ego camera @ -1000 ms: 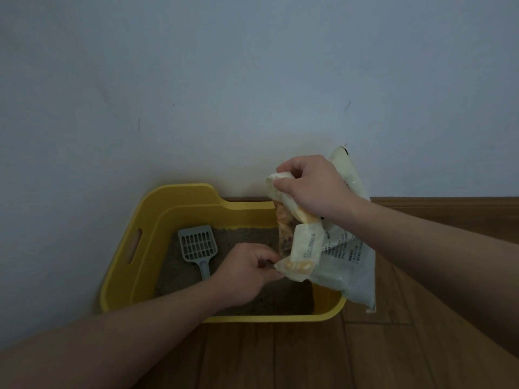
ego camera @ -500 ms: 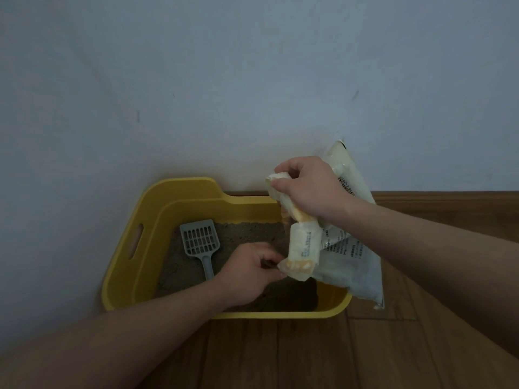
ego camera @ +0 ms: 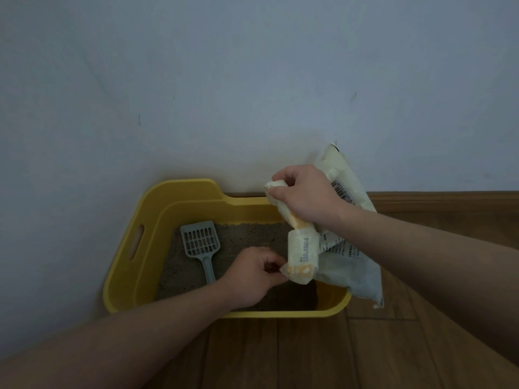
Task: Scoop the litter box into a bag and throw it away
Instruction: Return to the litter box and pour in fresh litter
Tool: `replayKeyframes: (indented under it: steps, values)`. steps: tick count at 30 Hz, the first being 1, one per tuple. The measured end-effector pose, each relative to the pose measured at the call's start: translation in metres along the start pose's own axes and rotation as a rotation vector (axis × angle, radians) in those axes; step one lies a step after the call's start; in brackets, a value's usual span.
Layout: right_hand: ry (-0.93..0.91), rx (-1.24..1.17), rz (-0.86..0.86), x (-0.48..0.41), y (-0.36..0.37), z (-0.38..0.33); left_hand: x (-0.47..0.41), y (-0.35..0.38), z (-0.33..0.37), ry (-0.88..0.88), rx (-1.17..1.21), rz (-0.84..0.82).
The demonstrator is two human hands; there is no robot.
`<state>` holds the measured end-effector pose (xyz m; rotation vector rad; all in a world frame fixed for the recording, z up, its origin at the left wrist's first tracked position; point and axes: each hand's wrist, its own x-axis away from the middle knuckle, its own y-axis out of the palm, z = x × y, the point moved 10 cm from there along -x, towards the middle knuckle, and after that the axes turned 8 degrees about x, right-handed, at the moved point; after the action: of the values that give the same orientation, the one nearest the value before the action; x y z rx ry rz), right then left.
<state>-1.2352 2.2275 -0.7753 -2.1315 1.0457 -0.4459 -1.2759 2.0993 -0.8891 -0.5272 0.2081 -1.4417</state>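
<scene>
A yellow litter box (ego camera: 132, 265) stands on the floor against the wall, filled with grey-brown litter (ego camera: 252, 237). A grey slotted scoop (ego camera: 200, 244) lies on the litter at the left, handle toward me. Over the box's right side hangs a crumpled white plastic bag (ego camera: 348, 265) with printed text and a yellow-orange band. My right hand (ego camera: 303, 197) grips the bag's rolled top edge. My left hand (ego camera: 252, 276) pinches the bag's lower folded corner, just right of the scoop's handle.
A plain pale wall (ego camera: 252, 80) rises directly behind the box. Wooden floorboards (ego camera: 280, 355) run in front and to the right, with a wooden skirting board (ego camera: 449, 199) along the wall at right.
The bag's fold has been pulled tighter between both hands, hiding the darker inner part seen before. The view has shifted slightly; the scoop has not moved.
</scene>
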Motion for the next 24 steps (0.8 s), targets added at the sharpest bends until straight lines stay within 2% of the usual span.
replayKeyframes:
  steps: [10,24]
  values:
    - [0.021,-0.098,0.036,-0.001,-0.019,0.006,0.002,-0.005,0.01,-0.039,0.033,0.027]
    - [0.028,-0.14,0.12,0.013,-0.067,0.003,0.008,-0.017,0.046,0.0,0.036,0.071]
